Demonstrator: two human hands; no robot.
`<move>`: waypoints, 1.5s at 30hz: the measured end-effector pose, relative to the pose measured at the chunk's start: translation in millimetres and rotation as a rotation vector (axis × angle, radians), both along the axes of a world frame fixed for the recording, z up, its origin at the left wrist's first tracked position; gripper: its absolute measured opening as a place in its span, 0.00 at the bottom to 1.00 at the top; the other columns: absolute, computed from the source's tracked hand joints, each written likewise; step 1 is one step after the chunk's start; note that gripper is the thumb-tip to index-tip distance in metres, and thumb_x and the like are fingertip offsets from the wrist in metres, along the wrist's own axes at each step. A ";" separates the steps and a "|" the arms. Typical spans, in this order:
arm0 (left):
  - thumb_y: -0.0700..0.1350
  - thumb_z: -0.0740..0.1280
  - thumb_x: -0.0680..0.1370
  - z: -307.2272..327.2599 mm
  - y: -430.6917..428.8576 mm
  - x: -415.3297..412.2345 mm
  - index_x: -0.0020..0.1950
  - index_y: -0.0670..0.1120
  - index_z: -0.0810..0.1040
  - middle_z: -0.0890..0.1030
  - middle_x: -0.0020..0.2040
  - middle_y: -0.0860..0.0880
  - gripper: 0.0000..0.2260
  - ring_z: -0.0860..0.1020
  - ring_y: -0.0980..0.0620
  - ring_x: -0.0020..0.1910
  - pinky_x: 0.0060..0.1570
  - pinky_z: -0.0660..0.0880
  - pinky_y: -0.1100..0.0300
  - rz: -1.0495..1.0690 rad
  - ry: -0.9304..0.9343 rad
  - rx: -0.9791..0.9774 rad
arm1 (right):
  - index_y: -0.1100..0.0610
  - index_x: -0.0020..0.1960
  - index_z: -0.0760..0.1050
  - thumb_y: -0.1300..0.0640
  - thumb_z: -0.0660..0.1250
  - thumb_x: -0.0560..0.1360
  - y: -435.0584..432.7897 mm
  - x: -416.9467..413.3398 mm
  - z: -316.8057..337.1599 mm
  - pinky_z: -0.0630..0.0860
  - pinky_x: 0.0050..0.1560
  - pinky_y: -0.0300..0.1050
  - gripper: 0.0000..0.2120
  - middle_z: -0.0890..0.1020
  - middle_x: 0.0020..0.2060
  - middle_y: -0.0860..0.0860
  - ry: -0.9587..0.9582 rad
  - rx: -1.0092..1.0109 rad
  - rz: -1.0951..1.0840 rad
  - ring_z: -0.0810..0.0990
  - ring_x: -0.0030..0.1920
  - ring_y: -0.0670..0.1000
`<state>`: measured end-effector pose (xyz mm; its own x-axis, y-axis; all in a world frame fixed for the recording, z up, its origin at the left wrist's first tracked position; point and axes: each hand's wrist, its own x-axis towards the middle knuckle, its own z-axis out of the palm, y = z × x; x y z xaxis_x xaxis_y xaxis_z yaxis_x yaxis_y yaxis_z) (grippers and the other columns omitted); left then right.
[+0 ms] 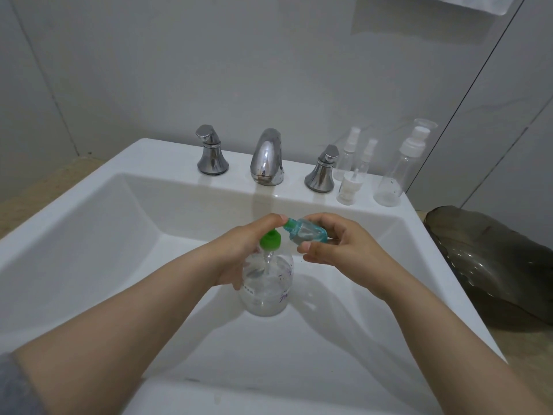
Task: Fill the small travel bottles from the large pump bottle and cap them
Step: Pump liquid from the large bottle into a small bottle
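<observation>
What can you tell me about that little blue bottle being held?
The blue bottle is small, see-through bluish-green plastic, with a threaded neck and no cap. It is tilted on its side over the sink, neck pointing at the green pump. The right hand pinches its body; the left hand's fingertip is by its mouth.

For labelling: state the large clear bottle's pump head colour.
Bright green plastic pump head; head view.
</observation>
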<state>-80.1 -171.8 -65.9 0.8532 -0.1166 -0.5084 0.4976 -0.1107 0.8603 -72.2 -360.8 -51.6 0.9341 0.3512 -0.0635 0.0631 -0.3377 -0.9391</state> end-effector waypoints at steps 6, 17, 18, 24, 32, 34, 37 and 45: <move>0.67 0.67 0.60 -0.9 1.8 1.4 0.66 0.52 0.74 0.71 0.64 0.44 0.37 0.67 0.36 0.73 0.69 0.62 0.34 -0.003 0.021 0.013 | 0.54 0.57 0.78 0.65 0.70 0.74 0.8 0.3 -1.3 0.81 0.55 0.50 0.13 0.83 0.51 0.51 0.005 -0.018 -0.007 0.83 0.51 0.53; 0.71 0.66 0.63 -0.5 3.7 2.0 0.69 0.58 0.70 0.69 0.71 0.45 0.37 0.66 0.39 0.73 0.70 0.56 0.29 -0.022 0.039 0.011 | 0.56 0.58 0.78 0.66 0.71 0.73 0.4 0.0 1.7 0.80 0.57 0.52 0.15 0.83 0.50 0.52 -0.017 0.052 -0.036 0.83 0.51 0.58; 0.71 0.67 0.64 -1.0 3.2 2.3 0.70 0.58 0.70 0.69 0.72 0.45 0.37 0.65 0.39 0.73 0.70 0.56 0.29 -0.023 0.039 0.008 | 0.55 0.58 0.78 0.67 0.71 0.73 0.4 0.0 1.6 0.80 0.57 0.52 0.15 0.83 0.50 0.52 -0.017 0.052 -0.036 0.83 0.52 0.58; 0.70 0.69 0.60 -0.4 3.2 3.1 0.70 0.57 0.70 0.69 0.71 0.44 0.40 0.66 0.37 0.73 0.71 0.56 0.30 -0.032 0.022 -0.003 | 0.54 0.57 0.78 0.65 0.70 0.74 0.6 0.8 1.6 0.80 0.56 0.51 0.14 0.83 0.51 0.52 -0.015 0.034 -0.019 0.83 0.51 0.57; 0.66 0.67 0.61 -0.5 3.3 2.0 0.69 0.53 0.73 0.68 0.73 0.41 0.37 0.66 0.36 0.73 0.69 0.60 0.34 -0.022 0.010 0.000 | 0.54 0.58 0.77 0.65 0.70 0.74 0.2 1.7 -3.7 0.81 0.55 0.51 0.14 0.82 0.52 0.52 0.004 -0.010 0.000 0.83 0.51 0.53; 0.66 0.68 0.61 0.8 3.8 1.0 0.69 0.54 0.74 0.68 0.72 0.42 0.37 0.66 0.37 0.73 0.70 0.58 0.32 -0.018 0.007 -0.006 | 0.54 0.59 0.77 0.65 0.70 0.74 0.5 1.9 -3.7 0.81 0.55 0.50 0.14 0.82 0.53 0.52 0.004 -0.014 0.000 0.83 0.52 0.53; 0.67 0.68 0.61 0.2 3.3 0.8 0.69 0.53 0.74 0.68 0.73 0.41 0.39 0.66 0.36 0.74 0.71 0.58 0.31 -0.014 0.009 -0.004 | 0.54 0.58 0.78 0.64 0.70 0.74 0.5 1.7 -3.0 0.81 0.54 0.49 0.14 0.82 0.53 0.53 0.007 -0.012 0.000 0.83 0.52 0.53; 0.70 0.66 0.60 2.0 4.3 0.6 0.68 0.55 0.72 0.70 0.70 0.44 0.38 0.68 0.37 0.70 0.71 0.58 0.30 -0.031 0.031 -0.006 | 0.54 0.58 0.78 0.64 0.70 0.74 -0.2 1.1 -0.1 0.81 0.56 0.50 0.13 0.83 0.52 0.53 0.003 0.028 -0.012 0.83 0.51 0.55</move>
<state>-79.5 -167.5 -63.9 0.8330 -0.1463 -0.5336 0.5202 -0.1215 0.8454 -71.0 -361.0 -51.7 0.9381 0.3418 -0.0566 0.0565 -0.3122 -0.9483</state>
